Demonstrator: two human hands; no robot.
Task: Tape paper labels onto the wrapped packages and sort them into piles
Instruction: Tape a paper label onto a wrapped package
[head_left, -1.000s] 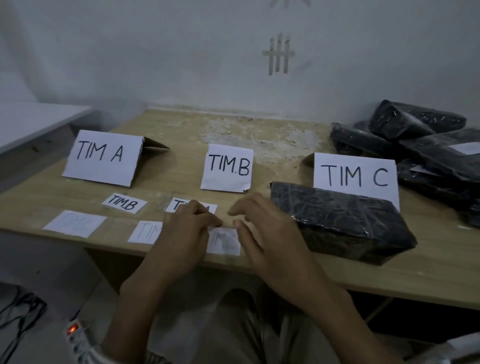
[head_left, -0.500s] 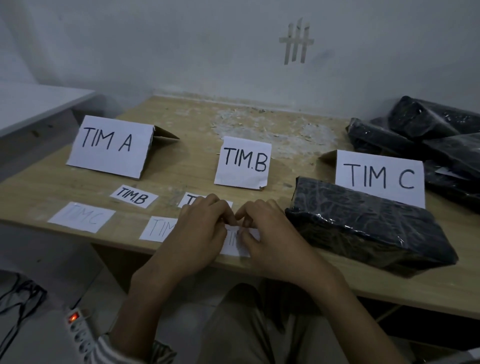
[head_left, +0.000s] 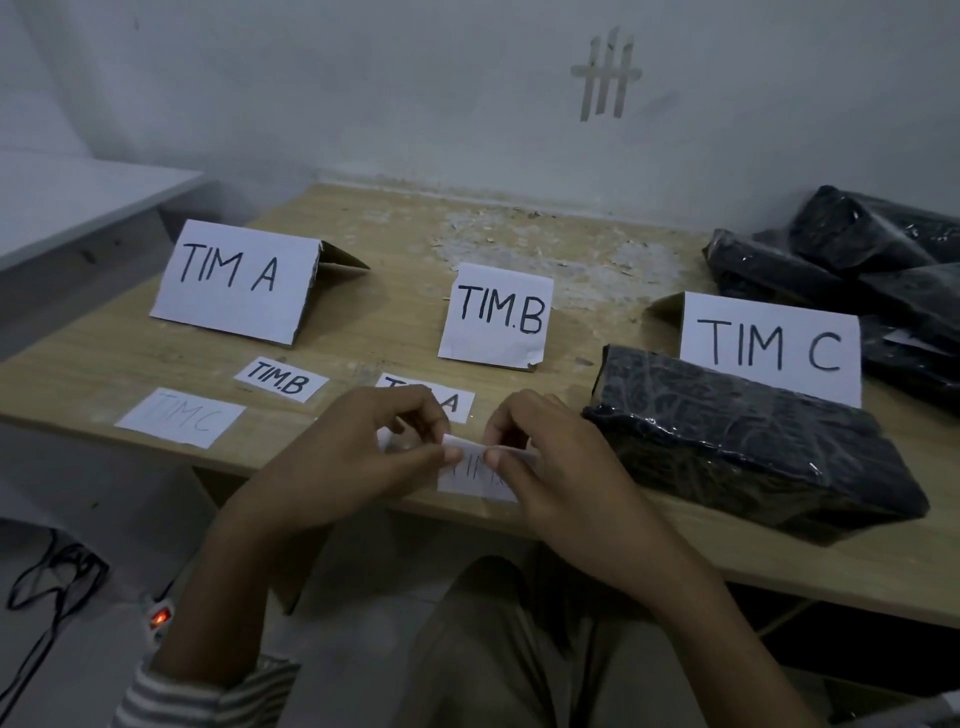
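Observation:
My left hand and my right hand both pinch the top edge of a small white paper label at the table's front edge, lifting it face-down. A black wrapped package lies just right of my right hand. Other small labels lie flat: "TIM.B", a face-down "TIM C", and one ending in "A" partly behind my left hand. Folded signs "TIM A", "TIM.B" and "TIM C" stand behind them.
A pile of several black wrapped packages sits at the back right against the wall. The wooden table has scuffed patches at the back. A grey shelf is at the left. A power strip and cables lie on the floor.
Both hands have closed on the label at the front edge and raised its top edge off the table. The view has shifted slightly left and closer.

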